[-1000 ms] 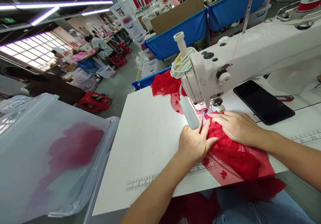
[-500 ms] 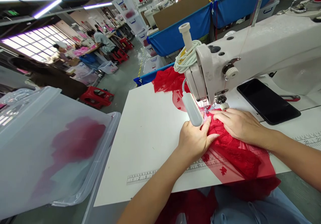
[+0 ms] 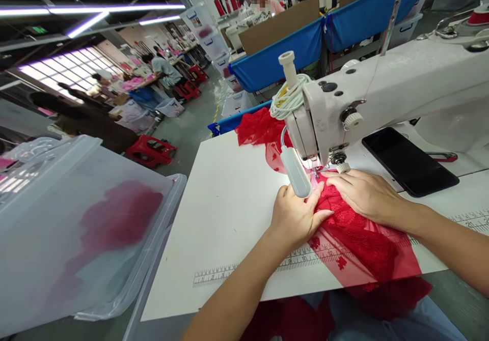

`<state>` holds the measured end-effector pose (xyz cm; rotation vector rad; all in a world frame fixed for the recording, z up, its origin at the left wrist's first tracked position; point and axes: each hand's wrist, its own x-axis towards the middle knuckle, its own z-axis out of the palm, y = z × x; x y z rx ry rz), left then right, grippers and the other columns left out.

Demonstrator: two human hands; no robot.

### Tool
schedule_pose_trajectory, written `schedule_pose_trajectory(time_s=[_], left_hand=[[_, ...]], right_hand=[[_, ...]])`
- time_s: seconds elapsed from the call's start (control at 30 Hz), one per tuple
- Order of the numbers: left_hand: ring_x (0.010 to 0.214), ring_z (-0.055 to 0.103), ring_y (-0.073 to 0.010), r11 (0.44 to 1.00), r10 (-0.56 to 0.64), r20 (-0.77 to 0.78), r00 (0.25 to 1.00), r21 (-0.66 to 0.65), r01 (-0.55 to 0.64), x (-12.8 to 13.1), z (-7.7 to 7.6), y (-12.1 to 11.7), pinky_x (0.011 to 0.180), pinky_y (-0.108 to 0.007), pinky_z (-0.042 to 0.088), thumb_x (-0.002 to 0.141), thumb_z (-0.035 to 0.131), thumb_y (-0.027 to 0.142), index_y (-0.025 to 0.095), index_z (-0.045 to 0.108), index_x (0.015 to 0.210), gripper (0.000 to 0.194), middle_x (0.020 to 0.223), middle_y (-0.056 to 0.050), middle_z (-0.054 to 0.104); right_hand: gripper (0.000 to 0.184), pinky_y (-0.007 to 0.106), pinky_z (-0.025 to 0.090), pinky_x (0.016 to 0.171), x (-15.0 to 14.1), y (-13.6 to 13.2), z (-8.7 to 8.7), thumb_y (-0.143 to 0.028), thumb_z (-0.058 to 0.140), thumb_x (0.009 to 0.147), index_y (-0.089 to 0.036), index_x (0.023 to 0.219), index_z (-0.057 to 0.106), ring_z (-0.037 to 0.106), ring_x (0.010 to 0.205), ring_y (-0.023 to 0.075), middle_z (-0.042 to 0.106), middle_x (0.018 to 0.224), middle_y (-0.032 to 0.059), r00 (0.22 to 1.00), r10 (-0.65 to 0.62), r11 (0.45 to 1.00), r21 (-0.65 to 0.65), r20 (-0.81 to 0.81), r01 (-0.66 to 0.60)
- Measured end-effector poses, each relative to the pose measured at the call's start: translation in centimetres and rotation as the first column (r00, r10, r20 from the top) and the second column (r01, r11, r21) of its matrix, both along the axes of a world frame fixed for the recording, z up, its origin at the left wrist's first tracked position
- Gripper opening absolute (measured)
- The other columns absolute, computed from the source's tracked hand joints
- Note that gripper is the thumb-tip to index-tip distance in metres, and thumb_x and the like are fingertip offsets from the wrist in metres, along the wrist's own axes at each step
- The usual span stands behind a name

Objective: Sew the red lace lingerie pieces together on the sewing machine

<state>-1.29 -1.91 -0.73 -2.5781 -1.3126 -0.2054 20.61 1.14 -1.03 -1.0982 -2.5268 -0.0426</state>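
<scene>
Red lace and mesh fabric (image 3: 346, 214) lies bunched under the needle area of a white sewing machine (image 3: 405, 71). My left hand (image 3: 292, 214) is at the fabric's left edge, thumb and forefinger closed on it just in front of the presser foot (image 3: 315, 173). A small grey-white lamp (image 3: 296, 172) hides part of its fingers. On the right side of the foot, my right hand (image 3: 364, 193) holds the lace down with bent fingers pressed together; its thumb is mostly hidden. More red fabric (image 3: 260, 126) is gathered behind the needle, and some hangs over the front edge onto my lap.
A black phone (image 3: 410, 160) lies under the machine arm, beside a red-handled tool (image 3: 443, 156). Printed ruler marks run along the white table (image 3: 214, 203). Translucent bins (image 3: 95, 229) stand at left. Behind are blue cloth panels (image 3: 278, 56), red stools (image 3: 151, 150) and people seated at work.
The head view has shifted slightly, so the scene sits a little lower in the picture. Both hands stay by the presser foot on the red fabric, with hardly any movement.
</scene>
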Motion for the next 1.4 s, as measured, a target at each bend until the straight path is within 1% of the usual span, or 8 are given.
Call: schedule_pose_trajectory(time_s=[0.2, 0.33, 0.47, 0.7, 0.8, 0.93, 1.17, 1.4], left_hand=[[0.107, 0.059, -0.0322, 0.991, -0.124, 0.087, 0.988, 0.065, 0.119, -0.2, 0.4, 0.6, 0.079, -0.041, 0.049, 0.099, 0.036, 0.060, 0.013, 0.058, 0.135, 0.063, 0.123, -0.019, 0.066], [0.084, 0.061, -0.0225, 0.957, -0.279, 0.125, 0.952, -0.049, 0.286, -0.3, 1.2, 0.8, 0.067, -0.033, 0.047, 0.105, 0.025, 0.049, 0.012, 0.066, 0.104, 0.055, 0.095, -0.012, 0.067], [0.074, 0.058, -0.0209, 0.967, -0.171, 0.154, 0.973, -0.163, 0.196, -0.3, 1.4, 0.7, 0.058, -0.031, 0.043, 0.105, 0.024, 0.044, 0.016, 0.063, 0.088, 0.051, 0.077, -0.006, 0.063], [0.075, 0.061, -0.0222, 0.972, -0.233, 0.132, 0.964, 0.003, 0.234, 0.1, 1.0, 0.0, 0.065, -0.034, 0.050, 0.103, 0.021, 0.054, 0.005, 0.058, 0.130, 0.067, 0.093, -0.012, 0.069], [0.084, 0.064, -0.0242, 0.976, -0.217, 0.100, 0.971, 0.033, 0.214, 0.0, 0.9, -0.4, 0.069, -0.035, 0.053, 0.101, 0.023, 0.061, 0.006, 0.061, 0.130, 0.073, 0.110, -0.019, 0.069], [0.098, 0.065, -0.0280, 0.980, -0.196, 0.034, 0.980, 0.036, 0.194, -0.1, 0.8, -0.8, 0.073, -0.037, 0.054, 0.098, 0.031, 0.063, 0.009, 0.061, 0.132, 0.071, 0.131, -0.023, 0.062], [0.095, 0.064, -0.0267, 0.984, -0.166, 0.020, 0.986, 0.064, 0.164, -0.1, 0.7, -1.0, 0.074, -0.037, 0.051, 0.097, 0.041, 0.062, 0.013, 0.061, 0.134, 0.065, 0.131, -0.019, 0.065], [0.097, 0.063, -0.0281, 0.990, -0.132, 0.015, 0.991, 0.055, 0.131, -0.1, 0.6, -0.5, 0.081, -0.041, 0.050, 0.097, 0.043, 0.061, 0.014, 0.059, 0.137, 0.064, 0.128, -0.019, 0.066]], right_hand=[[0.026, 0.035, 0.053, 0.068, 0.4, 0.2, -0.2, -0.021, 0.048, 0.096, -0.015, 0.113, 0.066, 0.065, 0.092, 0.0237, 0.072, 0.119, 0.0100, 0.997, 0.060, 0.996, 0.074, -0.045, -0.057], [0.029, 0.035, 0.053, 0.077, 1.0, 0.0, 0.2, -0.008, 0.046, 0.089, -0.018, 0.105, 0.067, 0.063, 0.095, 0.0217, 0.070, 0.122, 0.0089, 0.980, 0.183, 0.982, 0.058, -0.072, -0.179], [0.029, 0.033, 0.050, 0.071, 1.5, -0.1, 0.4, -0.001, 0.045, 0.086, -0.019, 0.091, 0.067, 0.061, 0.086, 0.0202, 0.074, 0.101, 0.0060, 0.975, 0.216, 0.976, 0.047, -0.045, -0.214], [0.033, 0.032, 0.045, 0.067, 1.7, -0.1, -0.8, 0.002, 0.042, 0.083, -0.020, 0.086, 0.066, 0.054, 0.079, 0.0190, 0.073, 0.093, 0.0042, 0.975, 0.197, 0.978, 0.098, -0.106, -0.186], [0.039, 0.031, 0.044, 0.066, 1.7, -0.2, -0.8, 0.004, 0.041, 0.083, -0.021, 0.097, 0.067, 0.054, 0.080, 0.0188, 0.074, 0.100, 0.0038, 0.977, 0.177, 0.981, 0.098, -0.122, -0.165], [0.036, 0.031, 0.042, 0.063, 1.7, -0.3, -0.6, 0.004, 0.041, 0.082, -0.021, 0.087, 0.066, 0.053, 0.079, 0.0185, 0.073, 0.095, 0.0045, 0.982, 0.162, 0.984, 0.093, -0.101, -0.153], [0.039, 0.031, 0.045, 0.067, 2.0, 0.0, -0.9, 0.009, 0.042, 0.074, -0.019, 0.085, 0.067, 0.055, 0.087, 0.0205, 0.074, 0.106, 0.0054, 0.984, 0.162, 0.986, 0.061, -0.078, -0.158], [0.039, 0.032, 0.042, 0.063, 1.6, 0.5, -0.4, 0.009, 0.042, 0.075, -0.021, 0.084, 0.066, 0.054, 0.079, 0.0212, 0.074, 0.096, 0.0036, 0.983, 0.168, 0.981, 0.107, -0.076, -0.160]])
